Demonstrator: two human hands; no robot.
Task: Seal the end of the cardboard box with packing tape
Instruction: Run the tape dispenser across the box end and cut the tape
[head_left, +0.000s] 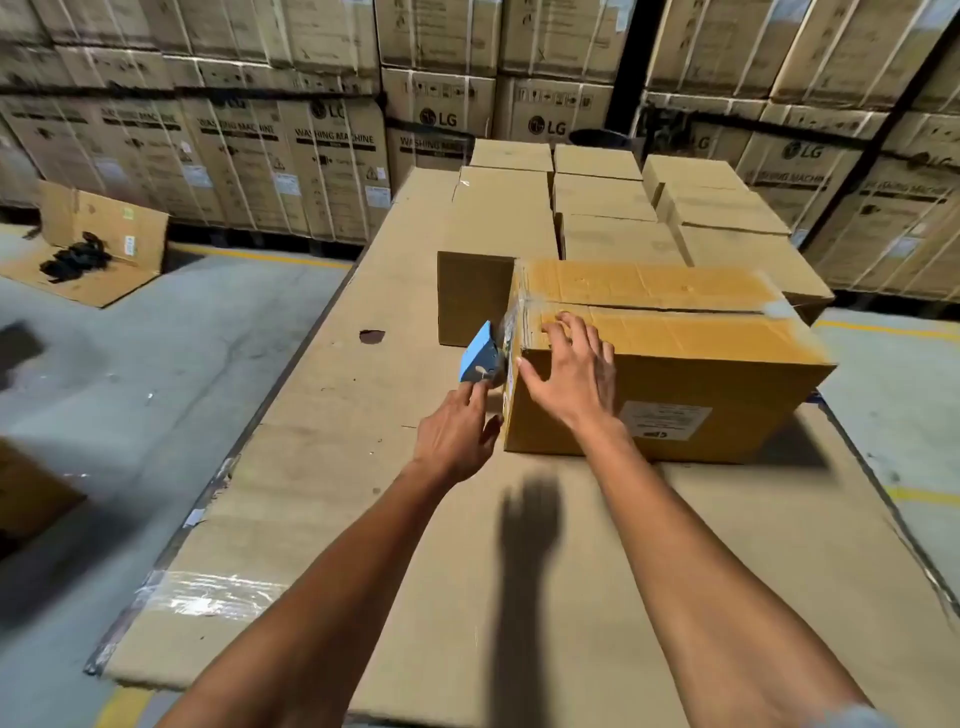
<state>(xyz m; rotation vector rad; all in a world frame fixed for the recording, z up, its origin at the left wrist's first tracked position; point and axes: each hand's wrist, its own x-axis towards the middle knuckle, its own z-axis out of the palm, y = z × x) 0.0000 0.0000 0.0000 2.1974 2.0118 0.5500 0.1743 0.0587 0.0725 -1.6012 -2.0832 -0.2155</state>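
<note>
A yellow-brown cardboard box (696, 332) lies on a cardboard-covered work surface (363, 467), its top flaps closed along a centre seam with clear tape at both ends. My left hand (457, 434) grips a blue tape dispenser (480, 356) held against the box's left end face. Clear tape runs from the dispenser over the left top edge. My right hand (571, 371) presses with spread fingers on the near left top corner of the box. A white label (665, 420) is on the near side.
Smaller closed cartons (602, 208) stand in rows behind the box, one (475, 299) right at its left rear. Stacked washing machine cartons (234, 156) wall off the back. A flattened box (98, 244) lies on the grey floor at left. Yellow floor lines run alongside.
</note>
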